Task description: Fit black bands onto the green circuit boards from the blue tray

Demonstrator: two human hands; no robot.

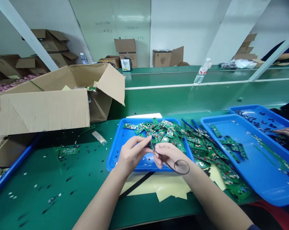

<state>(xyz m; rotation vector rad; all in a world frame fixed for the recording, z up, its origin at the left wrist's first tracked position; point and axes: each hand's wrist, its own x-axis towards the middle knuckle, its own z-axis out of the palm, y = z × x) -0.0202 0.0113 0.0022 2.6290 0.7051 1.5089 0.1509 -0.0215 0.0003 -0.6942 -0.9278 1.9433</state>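
Over the front of a blue tray [110, 159], my two hands meet fingertip to fingertip. My left hand [132, 153] is closed in a pinch on a small thin piece [152, 145], seen edge-on, its kind unclear. Closed fingers of my right hand [168, 153] hold a thin dark wire [168, 164], which curves over the wrist and ends in a round loop. Where the wire meets the thin piece is hidden by the fingers. Behind the hands, small green circuit boards [167, 127] fill the back of the tray, and more boards [204, 145] spill off to its right.
At left stands an open cardboard box [43, 110]. Blue-handled pliers [191, 124] lie among the boards. Two more blue trays [256, 179] are at right, with another person's hand [288, 132] over the farther one. Yellow paper [168, 187] lies in front.
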